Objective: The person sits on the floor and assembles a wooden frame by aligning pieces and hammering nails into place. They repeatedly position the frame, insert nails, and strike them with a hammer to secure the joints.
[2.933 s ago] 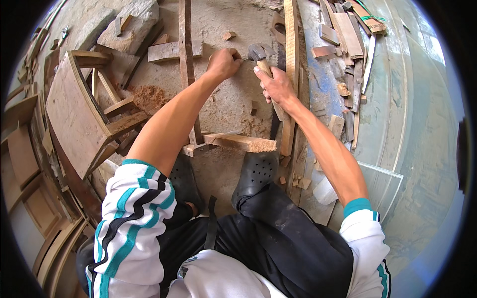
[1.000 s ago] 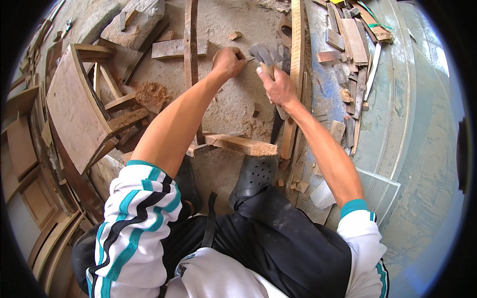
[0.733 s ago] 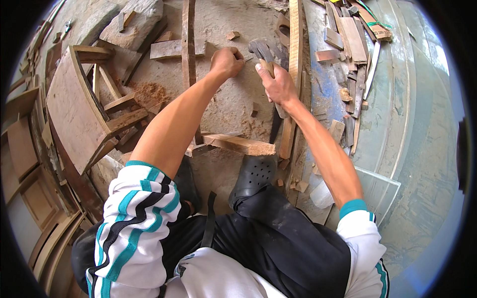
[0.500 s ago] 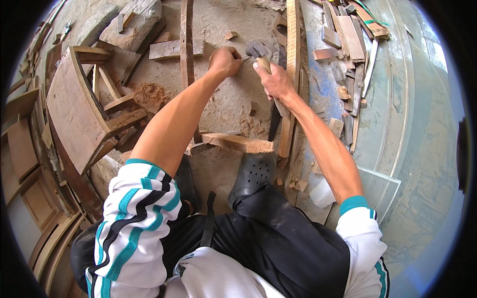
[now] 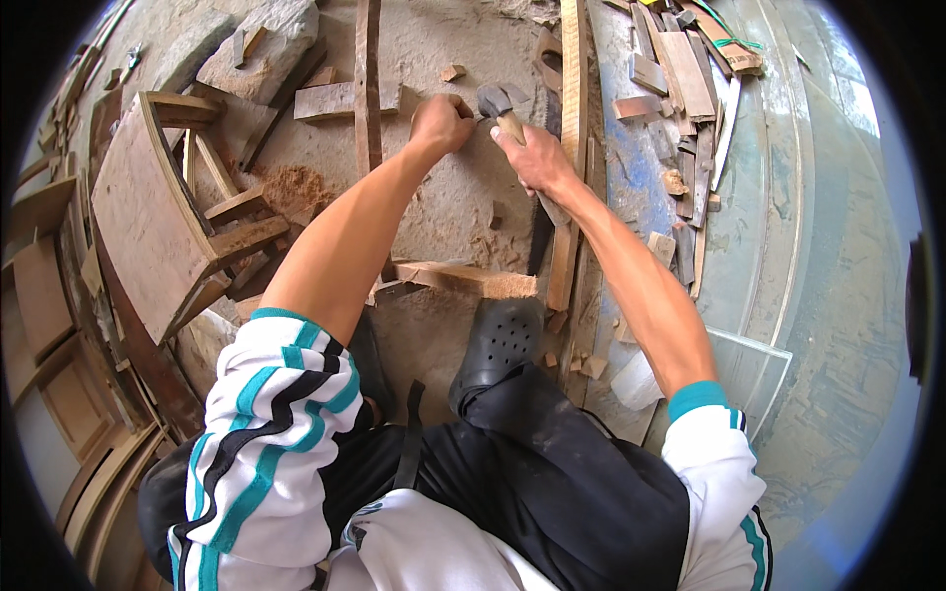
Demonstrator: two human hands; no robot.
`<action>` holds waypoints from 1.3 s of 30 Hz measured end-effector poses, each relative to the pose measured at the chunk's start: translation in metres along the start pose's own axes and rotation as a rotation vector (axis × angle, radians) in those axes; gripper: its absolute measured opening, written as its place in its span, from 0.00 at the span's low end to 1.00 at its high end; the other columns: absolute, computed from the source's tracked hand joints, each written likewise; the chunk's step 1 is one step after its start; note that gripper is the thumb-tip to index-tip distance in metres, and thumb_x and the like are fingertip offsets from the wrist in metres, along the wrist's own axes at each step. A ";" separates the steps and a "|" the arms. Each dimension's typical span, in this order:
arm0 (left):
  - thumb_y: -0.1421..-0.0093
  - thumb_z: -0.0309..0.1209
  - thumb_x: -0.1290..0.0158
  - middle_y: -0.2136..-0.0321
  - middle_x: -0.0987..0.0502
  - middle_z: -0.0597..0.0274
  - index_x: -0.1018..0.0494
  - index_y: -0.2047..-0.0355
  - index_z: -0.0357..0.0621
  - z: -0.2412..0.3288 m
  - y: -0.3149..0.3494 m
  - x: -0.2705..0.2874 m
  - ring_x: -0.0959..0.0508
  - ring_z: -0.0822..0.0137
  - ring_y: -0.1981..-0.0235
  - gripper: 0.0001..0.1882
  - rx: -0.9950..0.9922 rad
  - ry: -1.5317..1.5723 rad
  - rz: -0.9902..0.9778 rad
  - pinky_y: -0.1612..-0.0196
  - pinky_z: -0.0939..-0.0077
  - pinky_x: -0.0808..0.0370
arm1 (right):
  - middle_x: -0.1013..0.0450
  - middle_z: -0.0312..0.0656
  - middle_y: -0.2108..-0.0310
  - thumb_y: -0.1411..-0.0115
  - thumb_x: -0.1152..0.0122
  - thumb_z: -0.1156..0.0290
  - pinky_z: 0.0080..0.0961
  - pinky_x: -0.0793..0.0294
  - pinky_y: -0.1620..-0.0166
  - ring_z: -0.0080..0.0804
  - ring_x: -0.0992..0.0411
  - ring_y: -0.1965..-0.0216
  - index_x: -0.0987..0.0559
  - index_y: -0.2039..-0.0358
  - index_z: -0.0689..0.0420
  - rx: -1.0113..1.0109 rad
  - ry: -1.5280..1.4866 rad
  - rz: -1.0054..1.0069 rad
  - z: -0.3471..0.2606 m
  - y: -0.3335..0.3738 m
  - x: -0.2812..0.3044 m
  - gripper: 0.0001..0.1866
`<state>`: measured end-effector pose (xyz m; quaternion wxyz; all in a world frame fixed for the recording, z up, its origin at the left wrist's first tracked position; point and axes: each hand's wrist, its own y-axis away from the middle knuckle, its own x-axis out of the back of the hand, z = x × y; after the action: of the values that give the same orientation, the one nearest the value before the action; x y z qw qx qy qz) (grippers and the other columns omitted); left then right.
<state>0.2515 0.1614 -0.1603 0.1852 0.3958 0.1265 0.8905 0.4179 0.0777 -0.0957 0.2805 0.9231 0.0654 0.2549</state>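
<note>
My right hand (image 5: 540, 161) is wrapped round the wooden handle of a hammer (image 5: 501, 101), its metal head pointing away from me. Just to the left, my left hand (image 5: 442, 124) is closed in a pinch close to the hammer head, a small gap between them. Whatever its fingertips hold, if anything, is too small to make out. Beside my left wrist runs a long wooden strip (image 5: 368, 98). A lighter strip (image 5: 573, 108) passes along the right of the hammer, with a handsaw (image 5: 543, 234) lying next to it. A short wooden bar (image 5: 458, 277) lies crosswise nearer me.
A wooden frame with a panel (image 5: 153, 217) stands at the left, near a sawdust heap (image 5: 294, 187) and a large stone (image 5: 261, 59). Scrap wood (image 5: 690, 89) is piled at the far right, beside glass sheets (image 5: 828, 295). My dark clog (image 5: 501, 340) is close to the bar.
My right hand and the hammer have shifted slightly left, bringing the head nearer my left hand. My left hand keeps its pinch almost in place.
</note>
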 end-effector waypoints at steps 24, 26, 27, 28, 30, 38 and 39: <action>0.49 0.34 0.38 0.67 0.16 0.50 0.16 0.66 0.46 -0.001 0.000 0.000 0.16 0.56 0.63 0.11 0.047 0.069 -0.013 0.54 0.65 0.21 | 0.29 0.45 0.85 0.34 0.48 0.47 0.34 0.27 0.80 0.34 0.29 0.88 0.25 0.68 0.64 0.102 0.111 0.040 0.009 -0.006 -0.001 0.27; 0.49 0.34 0.38 0.66 0.16 0.50 0.16 0.66 0.46 -0.002 0.001 0.000 0.16 0.55 0.63 0.11 0.042 0.056 -0.022 0.55 0.65 0.21 | 0.29 0.45 0.84 0.34 0.48 0.46 0.35 0.27 0.77 0.34 0.28 0.86 0.25 0.68 0.64 0.082 0.130 0.037 0.012 -0.007 -0.003 0.28; 0.49 0.34 0.38 0.66 0.16 0.50 0.16 0.66 0.46 -0.002 0.001 0.000 0.16 0.55 0.63 0.11 0.039 0.051 -0.025 0.55 0.65 0.21 | 0.28 0.45 0.83 0.33 0.49 0.45 0.35 0.27 0.76 0.34 0.28 0.85 0.25 0.67 0.64 0.052 0.130 0.005 0.015 -0.006 -0.005 0.28; 0.49 0.34 0.38 0.66 0.16 0.50 0.16 0.66 0.46 -0.001 0.000 0.000 0.16 0.55 0.63 0.11 0.040 0.054 -0.018 0.55 0.65 0.21 | 0.28 0.45 0.82 0.33 0.49 0.45 0.36 0.28 0.74 0.34 0.28 0.84 0.25 0.67 0.64 0.022 0.129 -0.027 0.018 -0.006 -0.005 0.29; 0.49 0.34 0.38 0.66 0.16 0.50 0.16 0.66 0.46 0.000 0.001 0.000 0.16 0.55 0.63 0.11 0.046 0.055 -0.006 0.54 0.65 0.21 | 0.29 0.45 0.83 0.33 0.49 0.45 0.36 0.28 0.74 0.35 0.28 0.85 0.25 0.67 0.64 0.061 0.163 0.019 0.015 -0.008 -0.002 0.29; 0.50 0.33 0.38 0.66 0.16 0.50 0.16 0.67 0.46 -0.001 0.003 0.001 0.16 0.56 0.63 0.10 0.050 0.084 0.004 0.54 0.66 0.21 | 0.26 0.50 0.81 0.34 0.48 0.47 0.37 0.27 0.76 0.42 0.26 0.84 0.23 0.69 0.64 0.079 0.108 0.015 0.006 -0.003 -0.001 0.28; 0.50 0.33 0.38 0.66 0.16 0.50 0.16 0.67 0.46 -0.001 0.003 0.001 0.16 0.56 0.63 0.10 0.052 0.098 0.008 0.54 0.66 0.21 | 0.26 0.50 0.81 0.34 0.48 0.47 0.37 0.27 0.76 0.42 0.26 0.85 0.23 0.70 0.64 0.110 0.078 0.049 0.005 0.000 -0.001 0.27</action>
<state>0.2492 0.1592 -0.1595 0.1649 0.3567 0.1573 0.9060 0.4190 0.0753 -0.0998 0.2204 0.9277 0.0677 0.2936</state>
